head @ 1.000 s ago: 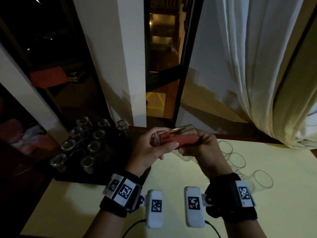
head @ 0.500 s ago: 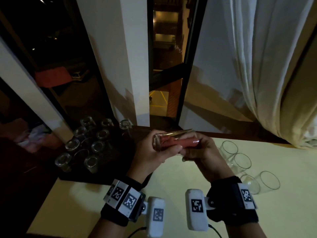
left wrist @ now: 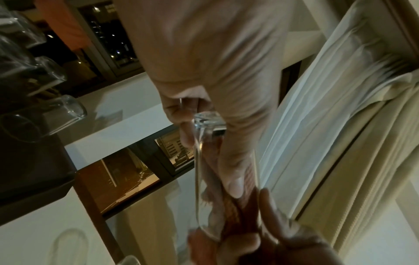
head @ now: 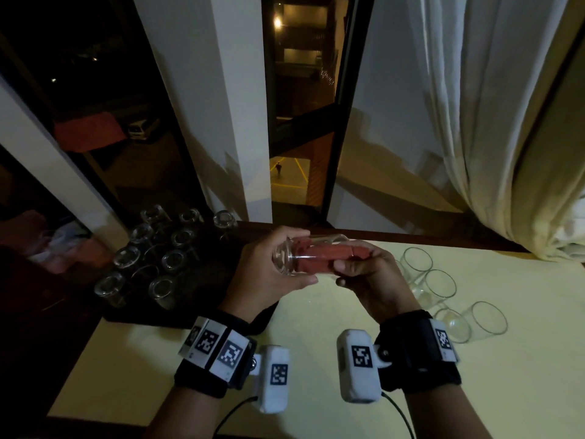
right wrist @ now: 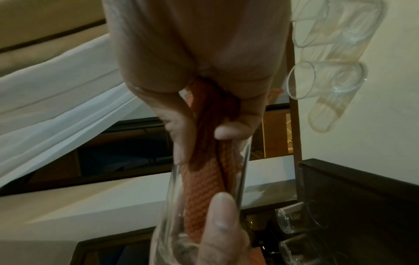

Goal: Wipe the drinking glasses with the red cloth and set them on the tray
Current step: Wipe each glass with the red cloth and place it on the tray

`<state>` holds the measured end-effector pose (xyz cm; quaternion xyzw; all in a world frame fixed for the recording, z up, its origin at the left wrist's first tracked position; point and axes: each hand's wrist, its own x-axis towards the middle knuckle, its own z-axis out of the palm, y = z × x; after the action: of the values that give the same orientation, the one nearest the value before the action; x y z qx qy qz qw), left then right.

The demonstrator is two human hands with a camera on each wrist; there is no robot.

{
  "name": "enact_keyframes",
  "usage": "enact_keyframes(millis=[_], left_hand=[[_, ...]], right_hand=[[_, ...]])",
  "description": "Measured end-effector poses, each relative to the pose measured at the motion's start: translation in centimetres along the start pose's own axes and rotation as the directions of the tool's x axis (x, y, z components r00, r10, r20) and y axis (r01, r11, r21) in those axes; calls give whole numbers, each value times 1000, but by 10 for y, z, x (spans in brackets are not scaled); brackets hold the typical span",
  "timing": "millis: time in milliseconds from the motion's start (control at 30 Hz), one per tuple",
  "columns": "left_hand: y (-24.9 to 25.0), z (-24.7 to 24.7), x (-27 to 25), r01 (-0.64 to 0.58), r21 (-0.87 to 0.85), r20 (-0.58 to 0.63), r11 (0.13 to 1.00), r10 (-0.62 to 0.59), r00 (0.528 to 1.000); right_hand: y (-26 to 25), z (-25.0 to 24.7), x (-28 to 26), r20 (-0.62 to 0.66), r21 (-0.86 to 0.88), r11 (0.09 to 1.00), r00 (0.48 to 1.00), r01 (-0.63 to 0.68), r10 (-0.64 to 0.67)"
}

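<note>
Head cam: left hand [head: 269, 270] gripped a drinking glass [head: 304, 258] lying sideways above the table [head: 316, 312], base end in the palm. Right hand [head: 367, 274] pinched the red cloth [head: 329, 258], stuffed in thru the glass's mouth. Dark tray [head: 190, 315] at left held 10 upturned glasses [head: 172, 259]; 4 more glasses [head: 440, 283] lay on their sides at right.

Left wrist cam: thumb along the glass wall, cloth inside.

Right wrist cam: fingers [right wrist: 231, 132] curled round the bunched cloth at the rim.
</note>
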<state>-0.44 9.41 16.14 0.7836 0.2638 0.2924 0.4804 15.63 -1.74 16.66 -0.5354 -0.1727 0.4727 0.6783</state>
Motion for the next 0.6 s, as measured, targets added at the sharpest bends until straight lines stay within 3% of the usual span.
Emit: enact_keyframes(millis=[200, 333, 467, 600], left_hand=[[-16, -13, -3, 125, 48, -17, 991, -124, 992], [-24, -32, -1, 270, 185, 37, 945, -282, 959], [-42, -43, 4, 383, 419, 46, 823, -440, 897], [-73, -47, 12, 386, 678, 35, 625, -552, 833]], right_hand=[[9, -23, 7, -295, -18, 1000, 955, -22, 16], [8, -32, 6, -361, 7, 1000, 933, -1, 4], [11, -30, 5, -368, 38, 999, 930, 25, -9], [16, -24, 5, -334, 49, 998, 942, 37, -18]])
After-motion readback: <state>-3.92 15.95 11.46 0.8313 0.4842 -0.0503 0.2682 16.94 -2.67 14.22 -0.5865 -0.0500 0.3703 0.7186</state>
